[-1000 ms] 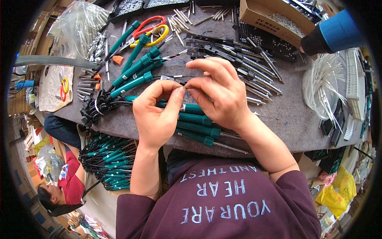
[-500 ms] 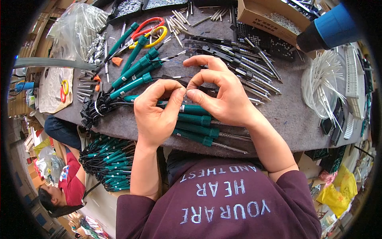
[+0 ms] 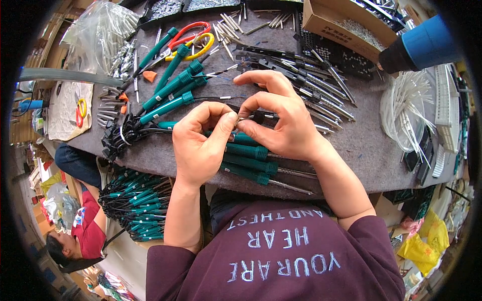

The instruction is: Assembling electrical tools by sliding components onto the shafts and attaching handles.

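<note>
Fingertips met over the green handles

Both hands worked above the table, in front of the chest. Left hand [image 3: 197, 143]: back toward the camera, forearm rising almost straight, index finger hooked, thumb extended to meet it in a tight pinch. Right hand [image 3: 283, 123]: forearm slanting in from lower right, wrist bent leftward, index and thumb curved into a ring with the tips nearly closed, another finger arched high above, pointing left. Tips of both hands came together on a fine piece [image 3: 238, 119], mostly hidden; too small to identify.

Beneath and beside the hands lay green handles [image 3: 246, 151], some pointing right with metal shafts. Black cables [image 3: 122, 134] bunched left of the left hand. Beyond the right hand, metal rods [image 3: 324, 85] lay in a slanting row. Scissors [image 3: 199, 23] rested at upper left; a blue tool [image 3: 429, 42] stood out at upper right, well apart from both hands.
</note>
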`<state>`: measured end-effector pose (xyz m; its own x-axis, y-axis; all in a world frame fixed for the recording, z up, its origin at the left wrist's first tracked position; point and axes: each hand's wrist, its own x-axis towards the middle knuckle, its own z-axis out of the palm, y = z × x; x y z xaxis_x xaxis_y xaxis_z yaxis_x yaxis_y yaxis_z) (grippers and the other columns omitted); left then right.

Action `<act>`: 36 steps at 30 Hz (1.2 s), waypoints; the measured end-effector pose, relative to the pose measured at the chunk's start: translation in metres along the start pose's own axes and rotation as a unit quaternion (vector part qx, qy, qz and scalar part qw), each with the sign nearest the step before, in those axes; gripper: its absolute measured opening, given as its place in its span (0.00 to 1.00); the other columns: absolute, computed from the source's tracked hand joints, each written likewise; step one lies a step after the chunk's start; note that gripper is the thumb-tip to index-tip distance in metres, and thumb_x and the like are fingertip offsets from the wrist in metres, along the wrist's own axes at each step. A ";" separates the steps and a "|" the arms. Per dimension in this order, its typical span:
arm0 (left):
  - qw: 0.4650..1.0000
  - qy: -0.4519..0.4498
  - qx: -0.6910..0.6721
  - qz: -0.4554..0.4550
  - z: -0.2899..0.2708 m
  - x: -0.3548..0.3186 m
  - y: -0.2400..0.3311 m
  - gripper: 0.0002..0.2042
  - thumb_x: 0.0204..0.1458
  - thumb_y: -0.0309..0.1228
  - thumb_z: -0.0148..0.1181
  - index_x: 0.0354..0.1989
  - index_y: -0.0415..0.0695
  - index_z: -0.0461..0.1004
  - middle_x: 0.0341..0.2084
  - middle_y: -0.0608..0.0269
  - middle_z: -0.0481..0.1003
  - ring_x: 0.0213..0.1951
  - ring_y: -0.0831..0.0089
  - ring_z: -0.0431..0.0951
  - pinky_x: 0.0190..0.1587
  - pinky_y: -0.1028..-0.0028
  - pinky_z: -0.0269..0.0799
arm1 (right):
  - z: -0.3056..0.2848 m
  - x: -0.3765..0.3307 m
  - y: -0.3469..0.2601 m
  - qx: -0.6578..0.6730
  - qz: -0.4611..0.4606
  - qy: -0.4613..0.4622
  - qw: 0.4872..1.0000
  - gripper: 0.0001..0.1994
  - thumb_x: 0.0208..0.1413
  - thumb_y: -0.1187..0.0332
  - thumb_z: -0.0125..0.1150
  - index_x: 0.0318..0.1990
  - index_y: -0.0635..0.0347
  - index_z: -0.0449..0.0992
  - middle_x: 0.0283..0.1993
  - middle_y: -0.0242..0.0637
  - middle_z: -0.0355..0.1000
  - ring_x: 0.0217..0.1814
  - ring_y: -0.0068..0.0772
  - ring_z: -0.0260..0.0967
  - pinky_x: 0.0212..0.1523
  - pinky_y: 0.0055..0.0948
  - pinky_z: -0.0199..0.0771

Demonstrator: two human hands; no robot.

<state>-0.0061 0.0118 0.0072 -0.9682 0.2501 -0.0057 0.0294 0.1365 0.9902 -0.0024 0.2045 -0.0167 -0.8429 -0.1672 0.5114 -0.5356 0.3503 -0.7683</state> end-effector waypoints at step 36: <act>0.988 0.025 0.080 0.131 0.004 0.009 -0.011 0.03 0.56 0.19 0.66 0.37 0.35 0.79 0.30 0.62 0.80 0.33 0.77 0.79 0.39 0.77 0.75 | -0.002 -0.001 -0.001 0.053 0.064 -0.002 0.997 0.08 0.50 0.69 0.72 0.34 0.60 0.79 0.62 0.46 0.69 0.64 0.49 0.66 0.65 0.44 0.66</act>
<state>-0.0136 0.0166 -0.0048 -0.9331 0.2494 0.2591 0.3159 0.2243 0.9219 -0.0010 0.2060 -0.0162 -0.9044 -0.1321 0.4058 -0.4267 0.2688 -0.8635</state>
